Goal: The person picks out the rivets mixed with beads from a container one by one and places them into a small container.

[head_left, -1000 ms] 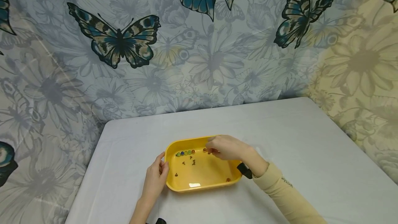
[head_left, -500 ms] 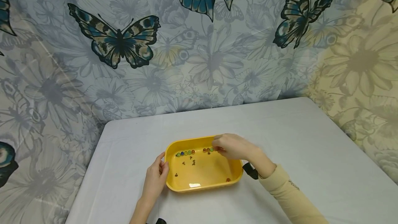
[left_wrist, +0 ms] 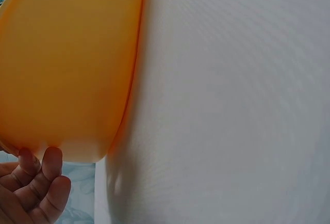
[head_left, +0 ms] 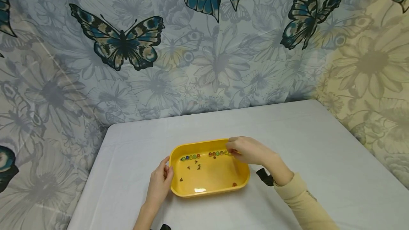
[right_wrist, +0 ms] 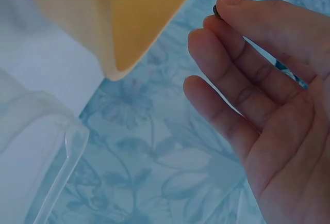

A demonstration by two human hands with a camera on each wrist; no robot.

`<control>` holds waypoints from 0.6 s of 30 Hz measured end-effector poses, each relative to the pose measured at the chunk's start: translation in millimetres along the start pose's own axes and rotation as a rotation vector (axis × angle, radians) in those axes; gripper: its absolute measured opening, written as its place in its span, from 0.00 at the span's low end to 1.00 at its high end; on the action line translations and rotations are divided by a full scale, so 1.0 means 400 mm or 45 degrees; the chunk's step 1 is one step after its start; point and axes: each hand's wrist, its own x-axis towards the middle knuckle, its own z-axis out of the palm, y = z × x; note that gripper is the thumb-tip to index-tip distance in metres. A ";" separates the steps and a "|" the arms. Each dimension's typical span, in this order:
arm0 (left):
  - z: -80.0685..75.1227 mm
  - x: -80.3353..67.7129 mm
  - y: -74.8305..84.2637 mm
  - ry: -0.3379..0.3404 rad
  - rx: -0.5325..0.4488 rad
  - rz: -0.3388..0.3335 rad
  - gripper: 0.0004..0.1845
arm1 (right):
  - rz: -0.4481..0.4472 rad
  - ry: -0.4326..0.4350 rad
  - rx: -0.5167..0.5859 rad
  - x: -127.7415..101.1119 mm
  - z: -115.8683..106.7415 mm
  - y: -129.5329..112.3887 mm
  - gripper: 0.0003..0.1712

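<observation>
A shallow yellow tray [head_left: 209, 178] lies on the white table. My left hand [head_left: 161, 178] grips its left end; in the left wrist view, the fingertips [left_wrist: 52, 159] rest against the outer wall. Along the tray's far side run two short rows of shiny round beads, a left row [head_left: 191, 157] in green, blue and orange, and a right row [head_left: 218, 153] in orange and green. My right hand [head_left: 247, 149] is at the far right corner, by the end of the right row. Its thumb and forefinger pinch a tiny dark piece [right_wrist: 216, 11] in the right wrist view.
Several tiny brown pieces [head_left: 199, 166] lie scattered in the tray, and a reddish bead [head_left: 234, 184] sits near its front right. A clear plastic container [right_wrist: 67, 136] shows beside the tray in the right wrist view. Butterfly-patterned cloth [head_left: 204, 81] hangs behind the table.
My right hand has moved to the right along the tray's far side, uncovering more beads of the right row. The left hand and the tray have stayed in place.
</observation>
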 end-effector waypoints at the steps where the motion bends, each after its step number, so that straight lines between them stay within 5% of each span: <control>1: 0.000 0.000 0.000 -0.002 0.000 -0.001 0.20 | 0.004 0.006 0.000 -0.003 -0.001 0.002 0.12; 18: 0.000 0.001 0.001 -0.019 0.013 -0.032 0.21 | 0.100 0.099 0.024 -0.071 -0.008 0.037 0.08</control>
